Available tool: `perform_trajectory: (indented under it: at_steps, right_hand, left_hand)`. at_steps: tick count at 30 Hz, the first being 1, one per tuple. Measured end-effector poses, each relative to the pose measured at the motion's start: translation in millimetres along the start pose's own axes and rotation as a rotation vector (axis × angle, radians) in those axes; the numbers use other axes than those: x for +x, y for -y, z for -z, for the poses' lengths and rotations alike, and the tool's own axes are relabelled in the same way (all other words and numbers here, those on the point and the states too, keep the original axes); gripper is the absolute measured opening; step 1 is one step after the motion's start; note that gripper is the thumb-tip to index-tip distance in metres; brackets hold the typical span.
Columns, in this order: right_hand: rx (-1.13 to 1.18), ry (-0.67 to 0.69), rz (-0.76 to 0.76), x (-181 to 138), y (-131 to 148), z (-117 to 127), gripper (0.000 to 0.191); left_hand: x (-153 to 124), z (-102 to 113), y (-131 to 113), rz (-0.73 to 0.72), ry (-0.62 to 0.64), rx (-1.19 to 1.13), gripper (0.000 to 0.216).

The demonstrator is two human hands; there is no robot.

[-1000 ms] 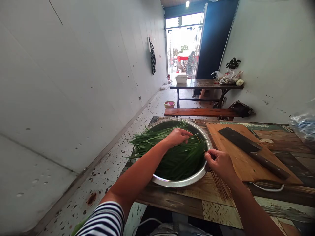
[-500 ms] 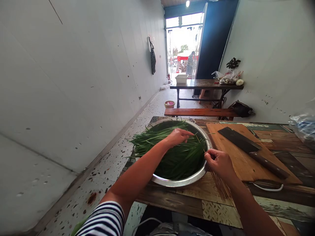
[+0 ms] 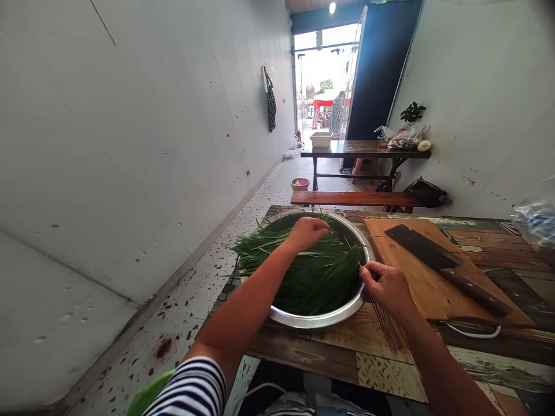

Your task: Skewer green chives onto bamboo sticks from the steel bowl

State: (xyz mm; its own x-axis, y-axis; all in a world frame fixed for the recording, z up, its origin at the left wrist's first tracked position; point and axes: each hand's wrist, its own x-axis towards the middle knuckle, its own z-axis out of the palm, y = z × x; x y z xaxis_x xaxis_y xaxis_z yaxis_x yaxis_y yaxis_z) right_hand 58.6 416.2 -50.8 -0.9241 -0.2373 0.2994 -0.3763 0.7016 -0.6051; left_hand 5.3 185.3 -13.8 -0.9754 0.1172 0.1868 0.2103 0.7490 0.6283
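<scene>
A wide metal bowl (image 3: 316, 321) full of long, flat green chives (image 3: 316, 277) stands on the wooden table; many leaves hang over its left rim. My left hand (image 3: 309, 232) is above the chives at the back of the bowl, thumb and fingers pinched together. What they hold, if anything, is too small to see. At the right rim, my right hand (image 3: 387, 284) is closed in a pinch on a thin skewer, whose end shows just beyond the fingertips against a bunch of leaves. Several loose skewers (image 3: 390, 330) lie on the table under the right wrist.
Right of the bowl lies a wooden cutting board (image 3: 416, 286) with a cleaver (image 3: 427, 245) on it. A clear plastic bag (image 3: 537, 222) sits at the far right. Beyond are a red bench (image 3: 353, 198) and a table holding a white tub (image 3: 321, 139).
My left hand has drawn back to the left, away from the right rim, and its stretched index finger has curled into a pinch. The right hand stays in place.
</scene>
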Motion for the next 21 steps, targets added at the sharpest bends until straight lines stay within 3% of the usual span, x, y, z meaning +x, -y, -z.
perform_trajectory:
  at_steps: [7,14,21]
  right_hand:
    - [0.009,0.012,0.005,0,5,3,0.041]
    - [0.001,0.020,0.005,-1,5,2,0.040]
    - [-0.008,0.011,0.019,0,4,1,0.040]
  left_hand:
    - [2,-18,4,0.040,0.141,0.483,0.021]
    - [7,-23,5,0.086,0.107,0.442,0.026]
    - [7,-29,5,-0.020,-0.005,0.324,0.015]
